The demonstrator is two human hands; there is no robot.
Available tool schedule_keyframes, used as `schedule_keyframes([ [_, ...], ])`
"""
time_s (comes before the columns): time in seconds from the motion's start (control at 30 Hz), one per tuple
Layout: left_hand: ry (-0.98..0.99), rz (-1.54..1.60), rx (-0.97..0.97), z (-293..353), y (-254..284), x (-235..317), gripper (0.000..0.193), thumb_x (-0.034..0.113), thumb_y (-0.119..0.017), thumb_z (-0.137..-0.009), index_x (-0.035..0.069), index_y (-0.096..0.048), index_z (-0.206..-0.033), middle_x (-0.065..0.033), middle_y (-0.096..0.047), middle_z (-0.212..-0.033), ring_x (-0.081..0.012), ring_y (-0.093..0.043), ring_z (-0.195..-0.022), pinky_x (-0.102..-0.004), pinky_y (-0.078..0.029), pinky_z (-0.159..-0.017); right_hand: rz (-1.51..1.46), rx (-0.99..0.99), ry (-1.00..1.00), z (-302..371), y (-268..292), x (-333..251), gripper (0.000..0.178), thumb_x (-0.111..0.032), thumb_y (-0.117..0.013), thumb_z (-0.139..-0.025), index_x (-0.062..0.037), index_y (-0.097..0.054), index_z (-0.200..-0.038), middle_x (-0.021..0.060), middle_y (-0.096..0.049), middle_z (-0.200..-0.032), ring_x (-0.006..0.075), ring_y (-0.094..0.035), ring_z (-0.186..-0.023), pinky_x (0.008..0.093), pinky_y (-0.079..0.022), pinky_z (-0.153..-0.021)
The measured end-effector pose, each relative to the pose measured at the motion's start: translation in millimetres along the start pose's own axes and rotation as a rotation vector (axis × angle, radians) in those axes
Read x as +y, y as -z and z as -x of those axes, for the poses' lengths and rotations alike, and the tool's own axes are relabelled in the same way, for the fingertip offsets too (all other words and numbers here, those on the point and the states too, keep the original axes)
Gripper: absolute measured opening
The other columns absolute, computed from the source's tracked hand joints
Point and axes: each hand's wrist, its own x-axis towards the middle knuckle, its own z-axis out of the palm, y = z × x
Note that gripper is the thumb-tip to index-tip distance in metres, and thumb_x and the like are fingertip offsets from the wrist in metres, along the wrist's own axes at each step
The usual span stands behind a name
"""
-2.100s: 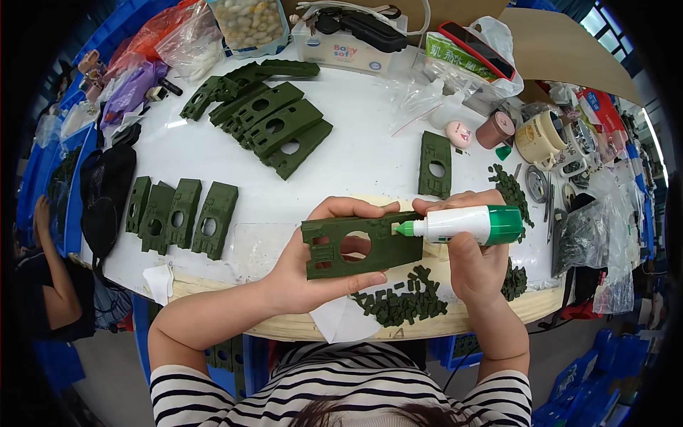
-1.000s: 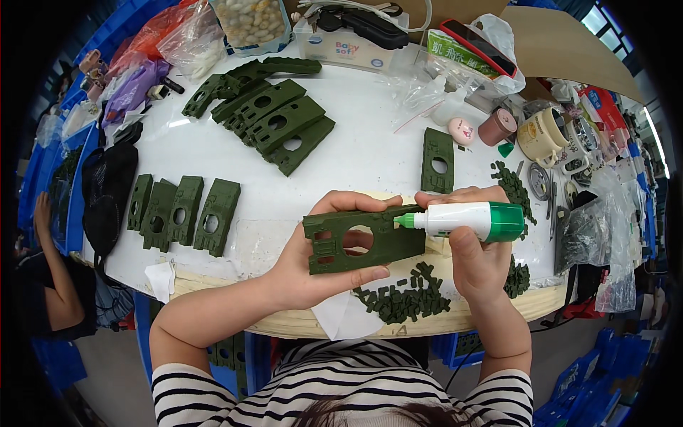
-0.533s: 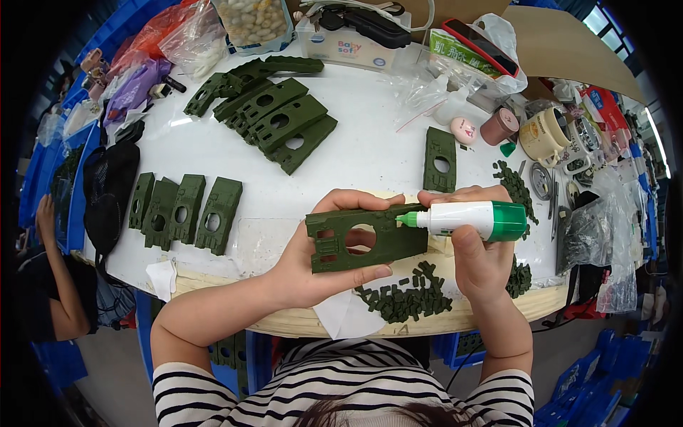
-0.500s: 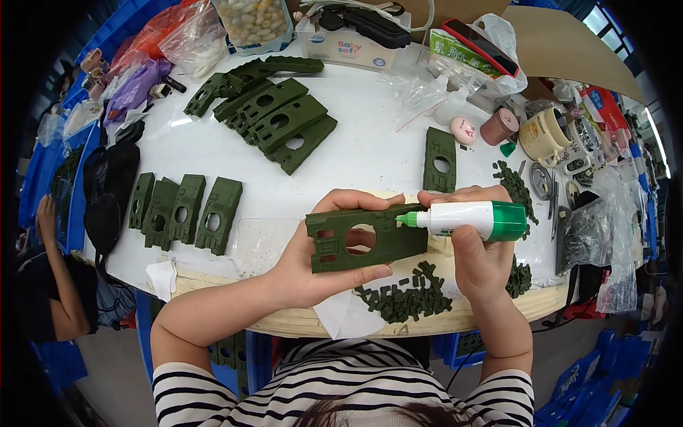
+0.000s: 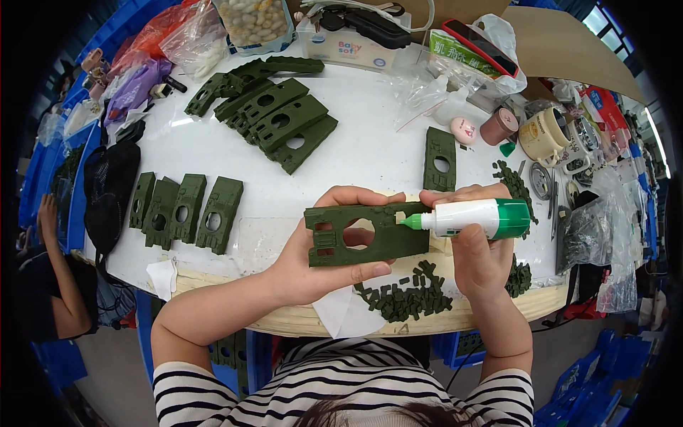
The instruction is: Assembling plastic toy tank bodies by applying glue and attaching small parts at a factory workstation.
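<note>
Between the fingers and thumb of my left hand [image 5: 302,276] is a dark green plastic model tank hull [image 5: 398,240], held level along its long edges. It has a large round hole and smaller square openings. My right hand [image 5: 480,260] is closed around a white glue bottle [image 5: 466,218] with a green base, lying sideways. The bottle's green nozzle points left, its tip at the small square opening near the hull's upper right. Whether the tip touches the plastic, or glue is coming out, I cannot tell.
Below my hands lies a heap of small green pieces [image 5: 409,299], with another pile [image 5: 514,186] to the right. Several matching hulls [image 5: 219,213] stand in a row at left; more are stacked [image 5: 288,121] behind. A mug [image 5: 544,135] and a cup [image 5: 500,126] sit at right.
The hull has turned slightly, its lower edge rising. The glue bottle has shifted a little to the right, and its nozzle tip sits slightly lower. Both grips are unchanged.
</note>
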Motion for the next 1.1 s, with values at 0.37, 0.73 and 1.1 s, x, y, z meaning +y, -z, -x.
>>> schedule_keyframes([
  [0.37, 0.027, 0.009, 0.014, 0, 1, 0, 0.054, -0.004, -0.069, -0.081, 0.008, -0.039, -0.126, -0.0141, -0.044, -0.138, -0.0184, -0.06, -0.104, -0.0297, -0.053, -0.086, 0.089, 0.018, 0.088, 0, 3, -4, 0.036, -0.021, -0.067, -0.088, 0.0009, -0.047, -0.11, 0.016, -0.061, -0.105, 0.0309, -0.06, -0.109, 0.0415, -0.047, -0.095],
  [0.73, 0.01, -0.003, 0.027, 0, -1, 0, 0.056, -0.003, -0.07, -0.08, 0.007, -0.039, -0.126, -0.0134, -0.045, -0.136, -0.0177, -0.059, -0.103, -0.0296, -0.053, -0.087, 0.122, -0.009, 0.074, 1, -1, -1, 0.032, -0.01, -0.072, -0.084, 0.0034, -0.056, -0.107, 0.0167, -0.061, -0.107, 0.0269, -0.062, -0.105, 0.0342, -0.052, -0.086],
  [1.1, -0.002, -0.007, 0.002, -1, 0, 2, 0.056, -0.003, -0.07, -0.08, 0.006, -0.04, -0.126, -0.0139, -0.043, -0.138, -0.0182, -0.057, -0.108, -0.0312, -0.052, -0.09, 0.17, -0.004, 0.101, 1, -2, -2, 0.031, -0.012, -0.073, -0.083, 0.0038, -0.058, -0.106, 0.0174, -0.06, -0.108, 0.0263, -0.062, -0.104, 0.0333, -0.051, -0.085],
])
